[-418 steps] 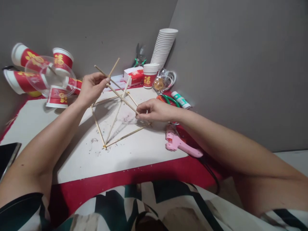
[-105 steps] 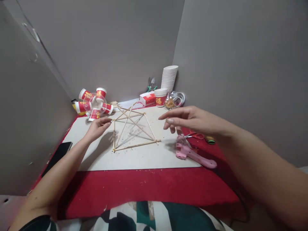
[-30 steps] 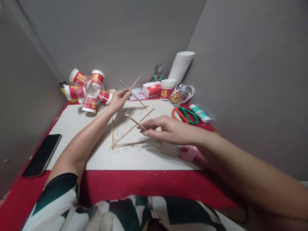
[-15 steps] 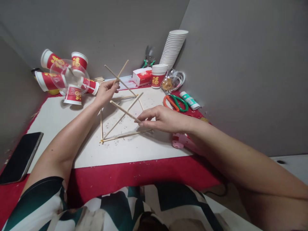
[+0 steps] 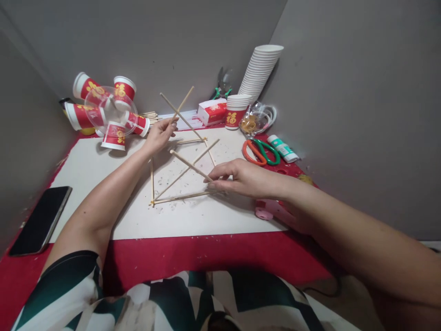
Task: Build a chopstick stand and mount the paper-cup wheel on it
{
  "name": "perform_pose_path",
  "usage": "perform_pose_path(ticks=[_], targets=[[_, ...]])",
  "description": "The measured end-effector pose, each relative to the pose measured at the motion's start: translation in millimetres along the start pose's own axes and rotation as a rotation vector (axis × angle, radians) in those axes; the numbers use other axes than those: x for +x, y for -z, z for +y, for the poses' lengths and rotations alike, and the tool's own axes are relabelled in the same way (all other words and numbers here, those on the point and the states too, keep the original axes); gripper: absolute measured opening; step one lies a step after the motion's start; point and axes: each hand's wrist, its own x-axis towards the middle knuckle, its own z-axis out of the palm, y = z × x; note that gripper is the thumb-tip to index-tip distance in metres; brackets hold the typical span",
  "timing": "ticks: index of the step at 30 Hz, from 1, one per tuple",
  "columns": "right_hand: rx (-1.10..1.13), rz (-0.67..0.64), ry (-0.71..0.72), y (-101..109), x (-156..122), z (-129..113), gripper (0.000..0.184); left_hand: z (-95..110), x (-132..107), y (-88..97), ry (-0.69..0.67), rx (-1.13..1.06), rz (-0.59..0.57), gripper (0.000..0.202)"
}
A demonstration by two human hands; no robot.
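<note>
A frame of thin wooden sticks (image 5: 186, 196) rests on a white board (image 5: 138, 225), its corners bound with something yellowish. At its far left, my left hand (image 5: 161, 136) pinches an upright-leaning stick (image 5: 186, 102) near where it crosses another stick (image 5: 168, 102). My right hand (image 5: 237, 177) is closed at the near right corner, thumb and fingers pinching a slanting stick (image 5: 189, 163). That stick crosses a second long stick (image 5: 203, 153) rising from the near left corner. The near right corner itself is partly hidden behind my right hand.
Red-and-white paper cups on a clear disc (image 5: 135, 103) stand at the back left. Scissors (image 5: 269, 153), a green-and-white tube (image 5: 283, 148), stacked cups (image 5: 261, 71), a red box (image 5: 212, 112) and pliers (image 5: 221, 85) line the back right. A phone (image 5: 40, 220) lies left; a pink tool (image 5: 264, 213) lies right.
The whole view has shifted, so everything appears further right. Both hands keep their pinch on the sticks, and the stick frame looks much the same.
</note>
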Motion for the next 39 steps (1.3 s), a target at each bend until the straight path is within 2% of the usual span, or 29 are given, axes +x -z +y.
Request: perform_pose_path(ticks=[11, 19, 24, 32, 39], targets=[[-0.098, 0.033, 0.001, -6.0, -1.5, 4.8, 0.03, -2.4, -5.1, 4.2, 0.032, 0.033, -0.018, 0.03], [-0.04, 0.064, 0.0, -10.6, 5.4, 11.4, 0.028, -1.9, -4.2, 7.3, 0.05, 0.066, 0.02, 0.027], [-0.048, 0.071, -0.003, -9.1, 10.0, 12.5, 0.026, -8.9, 1.3, 11.2, 0.022, 0.077, 0.033, 0.027], [-0.073, 0.009, -0.035, -3.0, 7.8, -3.7, 0.033, -19.0, 1.1, 12.1, 0.011, 0.188, -0.009, 0.035], [-0.033, 0.139, 0.041, -3.6, 12.2, -16.1, 0.031, -7.8, -7.9, 12.7, 0.018, 0.319, -0.006, 0.029]])
